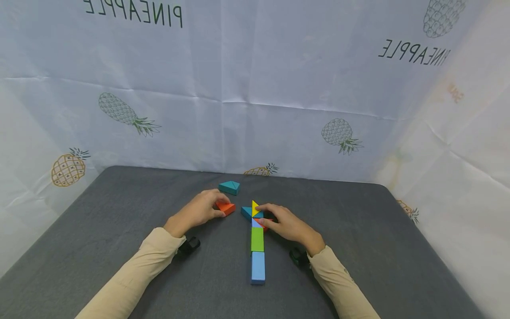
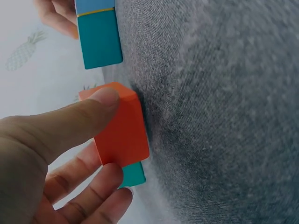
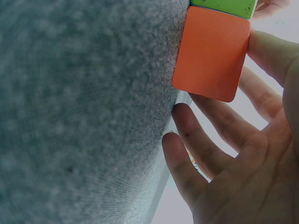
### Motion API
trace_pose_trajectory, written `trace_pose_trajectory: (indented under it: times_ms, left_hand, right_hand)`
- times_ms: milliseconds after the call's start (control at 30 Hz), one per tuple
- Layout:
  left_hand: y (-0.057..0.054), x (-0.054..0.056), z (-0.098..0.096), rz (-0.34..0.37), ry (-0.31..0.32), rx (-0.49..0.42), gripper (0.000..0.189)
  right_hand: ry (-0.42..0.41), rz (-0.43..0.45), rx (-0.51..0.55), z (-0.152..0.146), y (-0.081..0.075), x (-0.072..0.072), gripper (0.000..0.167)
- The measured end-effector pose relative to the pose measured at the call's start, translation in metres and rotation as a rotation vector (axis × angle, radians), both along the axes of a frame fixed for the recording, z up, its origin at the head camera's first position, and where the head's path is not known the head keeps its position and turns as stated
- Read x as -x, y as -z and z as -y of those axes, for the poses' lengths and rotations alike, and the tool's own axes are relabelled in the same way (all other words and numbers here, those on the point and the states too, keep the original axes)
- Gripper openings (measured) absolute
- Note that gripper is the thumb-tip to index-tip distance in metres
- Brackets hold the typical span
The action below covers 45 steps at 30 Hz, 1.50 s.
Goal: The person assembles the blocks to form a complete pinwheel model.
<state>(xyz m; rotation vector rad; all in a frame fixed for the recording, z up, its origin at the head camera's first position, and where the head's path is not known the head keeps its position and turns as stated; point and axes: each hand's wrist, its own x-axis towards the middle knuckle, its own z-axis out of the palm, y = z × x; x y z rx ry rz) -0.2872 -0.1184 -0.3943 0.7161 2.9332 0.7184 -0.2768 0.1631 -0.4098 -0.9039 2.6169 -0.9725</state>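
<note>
left hand [image 1: 201, 208] grip clamped w/ thumb & fingers on an orange block [image 1: 226, 208], sitting on the grey tabletop [image 1: 119, 230] left of the block column. right hand [image 1: 287, 223] grip pinches a 2nd orange block [image 3: 212, 51] against the column, by the green block [image 1: 257, 239]. yellow triangle [image 1: 255, 208] tops it, blue block [image 1: 257, 267] nearest. teal wedge [image 1: 229, 187] lies behind, apart.

Long beige sleeves [image 1: 131, 270] cover both arms, with what seem small black wrist-mounted cameras [image 1: 191, 244].
</note>
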Motion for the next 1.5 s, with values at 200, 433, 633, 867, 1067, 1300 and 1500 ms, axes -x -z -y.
trace_pose_trajectory:
  times_ms: [200, 433, 633, 867, 1067, 1300, 1500]
  left_hand:
    - [-0.0005, -0.0005, -0.0026, 0.026, 0.026, -0.002, 0.032]
    - [0.0006, -0.0016, -0.0034, 0.018, 0.055, 0.013, 0.031]
    - [-0.0003, -0.0024, -0.0048, 0.017, 0.072, 0.020, 0.029]
    - [-0.0006, -0.0035, -0.0052, 0.082, 0.090, -0.002, 0.027]
    - [0.0023, -0.0043, -0.0045, 0.093, 0.096, 0.005, 0.030]
    - [0.0032, -0.0037, -0.0030, 0.049, 0.102, -0.007, 0.034]
    - [0.0044, -0.0025, -0.0037, 0.065, 0.127, -0.023, 0.033]
  right_hand:
    - [0.006, 0.003, -0.001, 0.0001, 0.0001, 0.0001, 0.042]
    - [0.007, 0.010, 0.001, 0.0009, 0.0000, 0.0003, 0.042]
    - [0.016, 0.018, -0.001, 0.0018, -0.0013, -0.0001, 0.042]
    - [0.009, -0.001, -0.004, 0.0015, 0.0012, 0.0014, 0.042]
    - [0.000, -0.010, -0.008, 0.0015, 0.0032, 0.0025, 0.042]
    - [0.004, -0.011, 0.001, 0.0012, 0.0023, 0.0008, 0.042]
    - [0.009, -0.006, -0.001, 0.0004, 0.0022, 0.0007, 0.043]
